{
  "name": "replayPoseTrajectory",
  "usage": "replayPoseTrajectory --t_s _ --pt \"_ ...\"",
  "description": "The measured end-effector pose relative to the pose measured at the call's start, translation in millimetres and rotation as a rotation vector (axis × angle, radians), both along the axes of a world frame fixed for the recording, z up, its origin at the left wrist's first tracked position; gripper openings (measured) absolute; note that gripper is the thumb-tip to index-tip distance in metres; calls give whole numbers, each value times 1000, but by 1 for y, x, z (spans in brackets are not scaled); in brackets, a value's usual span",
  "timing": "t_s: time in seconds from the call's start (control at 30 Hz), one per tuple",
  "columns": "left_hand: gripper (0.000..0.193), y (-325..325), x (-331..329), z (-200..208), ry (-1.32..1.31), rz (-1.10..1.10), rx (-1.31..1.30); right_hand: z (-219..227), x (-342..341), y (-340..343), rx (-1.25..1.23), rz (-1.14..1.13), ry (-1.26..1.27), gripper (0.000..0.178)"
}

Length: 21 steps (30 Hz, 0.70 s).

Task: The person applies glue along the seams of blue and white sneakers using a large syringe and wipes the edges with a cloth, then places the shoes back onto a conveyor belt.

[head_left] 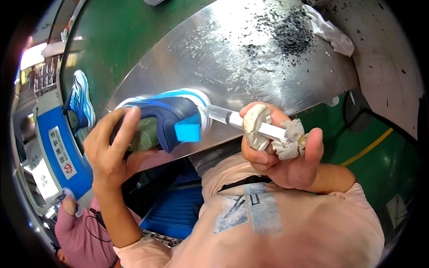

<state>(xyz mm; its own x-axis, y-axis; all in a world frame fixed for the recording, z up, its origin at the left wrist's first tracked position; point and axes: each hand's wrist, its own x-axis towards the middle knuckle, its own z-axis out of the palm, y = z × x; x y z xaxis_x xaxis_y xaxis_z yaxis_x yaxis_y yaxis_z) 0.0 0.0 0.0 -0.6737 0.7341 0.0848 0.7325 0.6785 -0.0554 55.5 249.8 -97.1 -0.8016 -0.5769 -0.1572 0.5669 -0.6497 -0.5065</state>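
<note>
A navy and blue running shoe [178,109] with a white sole lies over the metal table, its heel to the right. A bright blue pull tab [188,129] stands out at the heel, and a green last [145,134] fills the opening. My left hand [109,149] is curled round the shoe's front part, which it partly hides. In my right hand [286,165] is a clear syringe [221,115], its finger flange and plunger end wrapped in thick whitish tape. The syringe's tip points left and meets or nearly meets the sole edge at the heel; I cannot tell which.
The metal table [178,58] carries dried white smears and black crumbs [290,38]. A crumpled white cloth [330,31] lies at the far right. Another blue shoe [81,100] stands at the left by a green surface. A person in pink [89,230] is at the lower left.
</note>
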Motion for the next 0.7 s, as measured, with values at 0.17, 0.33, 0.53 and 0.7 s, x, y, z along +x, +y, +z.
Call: replayPoseTrajectory --t_s 0.17,0.33,0.53,0.7 --pt "56 22 -1 8 -136 122 -86 1 5 -8 -23 -129 -18 99" --pt "49 51 11 6 -192 459 -22 7 4 -3 8 -177 -27 102" --pt "44 72 8 -3 -178 644 -28 17 4 -19 101 -362 -14 102" --pt "39 79 -13 -12 -156 727 -82 20 6 -33 109 -390 -12 103"
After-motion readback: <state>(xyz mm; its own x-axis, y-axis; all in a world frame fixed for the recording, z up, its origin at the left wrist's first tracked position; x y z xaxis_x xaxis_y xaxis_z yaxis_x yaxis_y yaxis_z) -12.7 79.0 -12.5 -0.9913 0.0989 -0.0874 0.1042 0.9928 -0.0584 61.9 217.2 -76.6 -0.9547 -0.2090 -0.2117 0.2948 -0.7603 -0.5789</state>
